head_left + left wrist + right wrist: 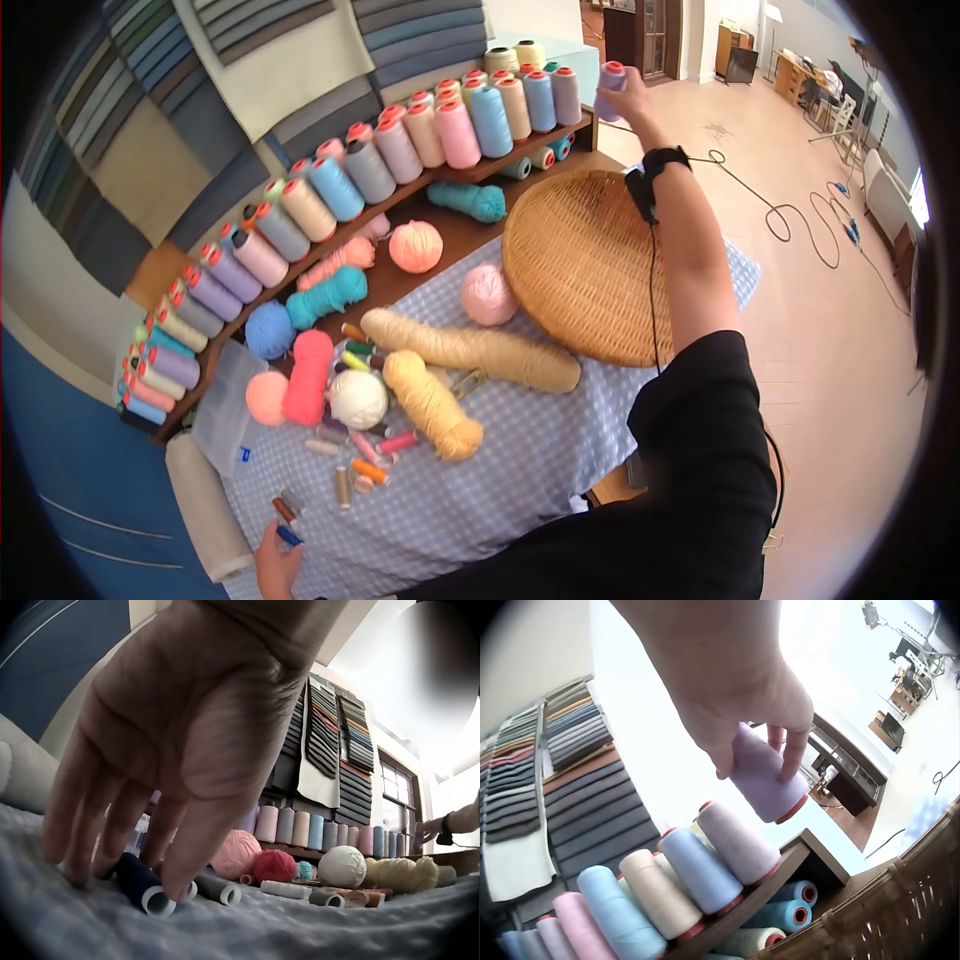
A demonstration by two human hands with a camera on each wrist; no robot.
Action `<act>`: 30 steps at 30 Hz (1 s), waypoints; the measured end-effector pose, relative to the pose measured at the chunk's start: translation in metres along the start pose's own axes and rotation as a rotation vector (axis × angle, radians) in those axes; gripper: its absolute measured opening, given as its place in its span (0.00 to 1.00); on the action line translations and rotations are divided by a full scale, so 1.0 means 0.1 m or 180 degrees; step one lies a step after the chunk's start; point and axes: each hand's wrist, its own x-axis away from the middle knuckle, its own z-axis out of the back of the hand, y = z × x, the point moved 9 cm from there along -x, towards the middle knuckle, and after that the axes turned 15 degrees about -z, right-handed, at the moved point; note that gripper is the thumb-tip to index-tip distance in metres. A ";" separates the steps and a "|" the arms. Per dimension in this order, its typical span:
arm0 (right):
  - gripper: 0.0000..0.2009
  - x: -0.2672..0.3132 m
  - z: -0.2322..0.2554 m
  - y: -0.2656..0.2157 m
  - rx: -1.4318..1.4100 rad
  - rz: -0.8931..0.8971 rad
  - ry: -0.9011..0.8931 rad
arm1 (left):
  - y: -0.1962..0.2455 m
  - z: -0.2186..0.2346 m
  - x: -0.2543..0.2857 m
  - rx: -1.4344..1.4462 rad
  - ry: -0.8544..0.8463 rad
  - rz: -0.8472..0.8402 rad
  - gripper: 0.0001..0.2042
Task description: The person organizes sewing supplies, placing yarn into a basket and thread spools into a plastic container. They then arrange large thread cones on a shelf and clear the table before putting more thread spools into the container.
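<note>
My right hand (630, 97) grips a lilac thread cone (767, 776) with a red base, held in the air by the right end of the shelf (806, 859). Just left of it on the shelf top stands a greyish-mauve cone (739, 844), beside a light blue one (701, 871). At the front left of the table my left hand (277, 565) pinches a small navy thread spool (139, 881) between thumb and fingers, low over the checked cloth (540, 480). A grey spool (219, 889) and a brown spool (284, 511) lie right beside it.
A large wicker basket (590, 260) leans at the table's right. Yarn skeins and balls, such as a white ball (358, 399) and a long beige skein (480, 350), cover the middle among several small spools. A clear plastic box (225, 400) and a white fabric roll (207, 505) sit left.
</note>
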 end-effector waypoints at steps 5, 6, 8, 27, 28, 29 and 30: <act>0.33 -0.30 -0.44 0.19 -0.0301 -0.0023 -0.0028 | -0.30 -0.20 0.01 0.0059 -0.0577 0.0342 0.30; 0.33 -0.32 -0.46 0.19 -0.0325 -0.0032 -0.0020 | -0.26 -0.19 -0.01 0.0043 -0.0557 0.0334 0.30; 0.34 -0.30 -0.57 0.19 -0.0176 -0.0126 -0.0152 | -0.18 -0.19 0.02 0.0148 -0.0552 0.0450 0.28; 0.32 -0.23 -0.70 0.01 0.0222 0.0047 -0.0493 | 0.34 -0.03 0.00 -0.0528 -0.0622 0.0377 0.24; 0.32 -0.22 -0.70 0.00 0.0274 0.0025 -0.0494 | 0.30 -0.05 0.00 -0.0387 -0.0603 0.0386 0.24; 0.32 -0.23 -0.73 0.01 0.0276 0.0029 -0.0500 | 0.28 -0.06 -0.01 -0.0243 -0.0583 0.0395 0.24; 0.32 -0.23 -0.75 -0.01 0.0252 0.0089 -0.0523 | 0.26 -0.07 0.00 -0.0238 -0.0586 0.0403 0.24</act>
